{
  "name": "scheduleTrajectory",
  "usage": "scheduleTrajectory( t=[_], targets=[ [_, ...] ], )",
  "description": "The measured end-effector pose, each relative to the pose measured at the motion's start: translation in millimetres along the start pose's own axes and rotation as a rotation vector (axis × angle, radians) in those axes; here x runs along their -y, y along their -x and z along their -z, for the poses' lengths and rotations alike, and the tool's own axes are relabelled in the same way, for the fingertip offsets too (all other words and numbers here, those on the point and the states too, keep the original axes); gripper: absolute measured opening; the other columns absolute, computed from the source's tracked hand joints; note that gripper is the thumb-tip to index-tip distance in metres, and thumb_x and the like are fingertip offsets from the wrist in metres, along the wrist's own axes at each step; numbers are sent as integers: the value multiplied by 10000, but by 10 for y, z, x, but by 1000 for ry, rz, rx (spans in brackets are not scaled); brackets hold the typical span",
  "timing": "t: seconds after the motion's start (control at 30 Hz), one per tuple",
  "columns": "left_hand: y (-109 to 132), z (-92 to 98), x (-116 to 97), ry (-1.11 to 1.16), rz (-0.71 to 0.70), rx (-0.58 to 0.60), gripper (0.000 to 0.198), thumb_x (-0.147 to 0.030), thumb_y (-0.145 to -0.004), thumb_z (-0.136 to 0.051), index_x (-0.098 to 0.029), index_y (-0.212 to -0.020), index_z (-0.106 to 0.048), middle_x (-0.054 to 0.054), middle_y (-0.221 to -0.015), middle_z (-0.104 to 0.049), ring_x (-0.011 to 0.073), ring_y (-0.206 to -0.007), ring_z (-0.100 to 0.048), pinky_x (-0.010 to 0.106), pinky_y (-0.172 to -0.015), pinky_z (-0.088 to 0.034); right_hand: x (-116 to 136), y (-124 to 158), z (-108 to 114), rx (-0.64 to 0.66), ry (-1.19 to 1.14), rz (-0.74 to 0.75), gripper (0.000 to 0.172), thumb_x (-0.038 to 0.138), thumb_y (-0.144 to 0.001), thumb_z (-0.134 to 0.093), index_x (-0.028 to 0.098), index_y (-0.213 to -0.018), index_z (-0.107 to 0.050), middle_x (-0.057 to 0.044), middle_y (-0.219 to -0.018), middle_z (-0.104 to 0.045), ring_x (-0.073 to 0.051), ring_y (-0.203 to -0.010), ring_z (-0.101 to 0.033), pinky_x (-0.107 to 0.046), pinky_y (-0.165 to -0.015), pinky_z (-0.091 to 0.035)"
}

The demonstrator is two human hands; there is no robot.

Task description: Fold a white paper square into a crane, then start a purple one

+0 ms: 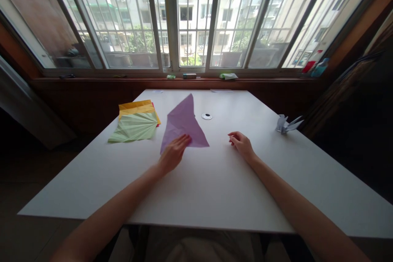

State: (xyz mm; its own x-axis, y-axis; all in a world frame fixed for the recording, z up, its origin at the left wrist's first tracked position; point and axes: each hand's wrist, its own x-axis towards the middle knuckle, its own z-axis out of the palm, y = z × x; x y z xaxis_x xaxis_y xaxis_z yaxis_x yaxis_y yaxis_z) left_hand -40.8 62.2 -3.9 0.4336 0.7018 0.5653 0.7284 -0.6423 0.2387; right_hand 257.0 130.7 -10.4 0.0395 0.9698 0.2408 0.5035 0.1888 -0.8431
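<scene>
A creased purple paper sheet [181,123] is in my left hand [175,151], whose fingers are pressed together at its lower edge. The sheet stands partly raised over the white table. To the right, my right hand [241,144] hovers or rests near the table's middle with its fingers curled; whether something small is between them cannot be made out. Left of the purple sheet, a pleated light green sheet [135,127] overlaps yellow-orange sheets [136,108], and a red edge peeks out beside them.
A folded grey paper crane [287,124] stands near the right edge of the white table [208,196]. A round cable-hole cover [206,116] lies behind the hands. Small packets [228,76] and bottles [320,67] sit along the window sill.
</scene>
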Motion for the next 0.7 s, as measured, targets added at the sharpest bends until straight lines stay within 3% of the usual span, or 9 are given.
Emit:
scheduleTrajectory(
  t=[0.07, 0.17, 0.27, 0.4, 0.5, 0.57, 0.63, 0.7],
  targets=[
    [16, -82, -108, 87, -83, 224, 395, -146, -876, -326, -169, -1237, -484, 84, -1286, -502, 181, -1231, -419, 361, -1011, -372, -7, -6, -1, -44, -10, -1, 241, 300, -696, -465, 160, -851, -583, -4, -621, -589, -115, -516, -534, -238, -506, -406],
    [33, -73, -142, 195, -91, 362, 373, -294, -866, -420, -193, -1211, -516, 81, -1306, -481, 206, -1245, -400, 376, -1029, -339, 8, 4, -6, -105, -26, 50, 230, 272, -702, -464, 151, -861, -577, -3, -618, -589, -115, -520, -539, -252, -543, -435],
    [22, 6, -115, 333, -12, 358, 330, -352, -873, -401, -195, -1059, -624, 69, -1173, -597, 187, -1152, -498, 322, -976, -384, 48, 44, -36, -192, 44, 160, 211, 242, -719, -459, 157, -871, -577, -9, -639, -590, -125, -552, -542, -270, -577, -447],
    [-61, 65, -108, 389, 101, 313, 392, -365, -882, -369, -161, -735, -670, 55, -849, -690, 139, -818, -622, 229, -755, -454, 132, 149, -130, -223, 182, 403, 197, 200, -758, -446, 165, -907, -570, -27, -703, -594, -138, -598, -534, -277, -585, -450],
    [-182, 48, -172, 191, 139, 321, 419, -370, -866, -398, -147, -587, -616, 36, -622, -640, 118, -601, -576, 225, -630, -429, 210, 258, -233, -114, 219, 561, 214, 164, -773, -442, 169, -957, -549, -50, -803, -615, -157, -722, -573, -304, -677, -486],
    [-256, -4, -254, 20, 132, 328, 373, -358, -848, -431, -149, -596, -610, 42, -638, -627, 136, -613, -569, 246, -624, -428, 259, 332, -302, 24, 258, 629, 245, 145, -775, -447, 177, -998, -541, -67, -908, -629, -170, -827, -588, -328, -749, -496],
    [-290, -99, -347, -21, 74, 313, 240, -290, -846, -434, -172, -818, -641, 53, -831, -658, 171, -784, -595, 275, -712, -446, 293, 393, -362, 198, 329, 685, 292, 159, -787, -459, 182, -1068, -534, -82, -1033, -618, -187, -967, -571, -351, -837, -483],
    [-274, -230, -421, 12, 40, 260, 275, -242, -861, -391, -187, -1055, -578, 66, -1045, -628, 180, -972, -567, 299, -847, -432, 302, 430, -409, 348, 396, 722, 326, 180, -811, -443, 171, -1126, -528, -96, -1155, -579, -194, -1083, -528, -362, -935, -439]
  ],
)
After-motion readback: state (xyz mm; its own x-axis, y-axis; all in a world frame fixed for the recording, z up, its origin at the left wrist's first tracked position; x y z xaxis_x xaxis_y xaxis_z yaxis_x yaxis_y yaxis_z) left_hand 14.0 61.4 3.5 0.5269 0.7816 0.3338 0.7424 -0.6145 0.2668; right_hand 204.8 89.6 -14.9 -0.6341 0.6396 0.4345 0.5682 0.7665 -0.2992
